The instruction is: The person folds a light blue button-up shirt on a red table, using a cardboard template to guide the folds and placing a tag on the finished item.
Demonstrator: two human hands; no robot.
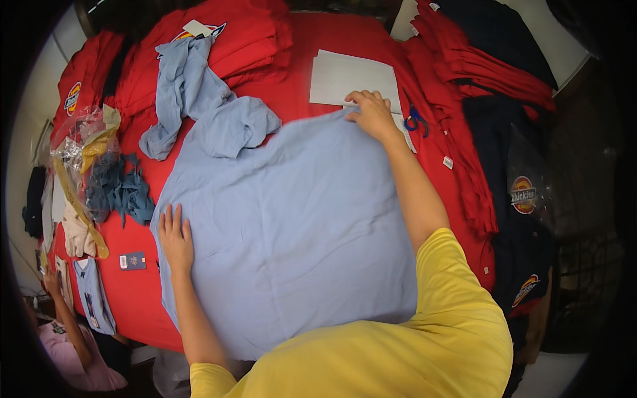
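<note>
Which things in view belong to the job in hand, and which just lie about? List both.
In use, it seems:
light blue cloth garment, spread out
left hand, on its left side
right hand, at its far edge

Apparently lying about:
white rectangular paper sheets
dark blue rectangular card tag
teal fabric scraps
red folded fabric garments, upper left
blue-handled scissors

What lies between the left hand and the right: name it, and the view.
Light blue cloth, spread with slight creases, fills the stretch from left hand to right hand, head view.
</note>
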